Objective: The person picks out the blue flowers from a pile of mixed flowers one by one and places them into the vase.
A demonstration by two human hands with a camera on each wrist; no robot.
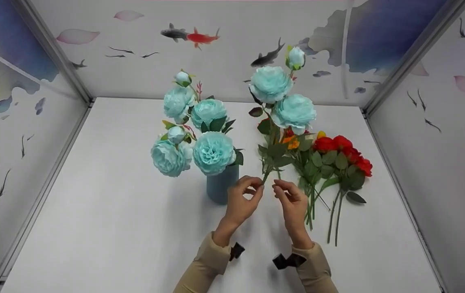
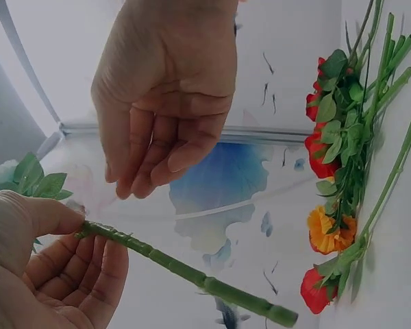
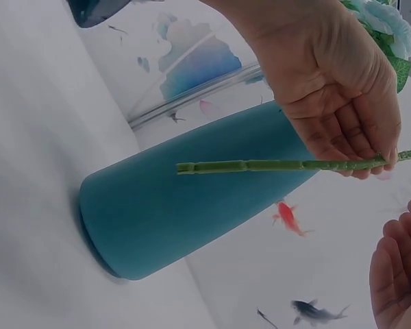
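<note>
My left hand pinches the green stem of an artificial flower between thumb and fingers. Its light blue blooms and a bud rise above the hand, and the cut end of the stem points down. My right hand hovers just to the right of the stem, fingers loosely bent, with nothing between them in the left wrist view. Left of the hands stands a blue vase, upright, holding more light blue flowers. In the right wrist view the held stem crosses in front of the vase.
Red flowers and an orange flower lie on the white table to the right, stems toward me. Printed panels with fish wall in the table at the back and both sides.
</note>
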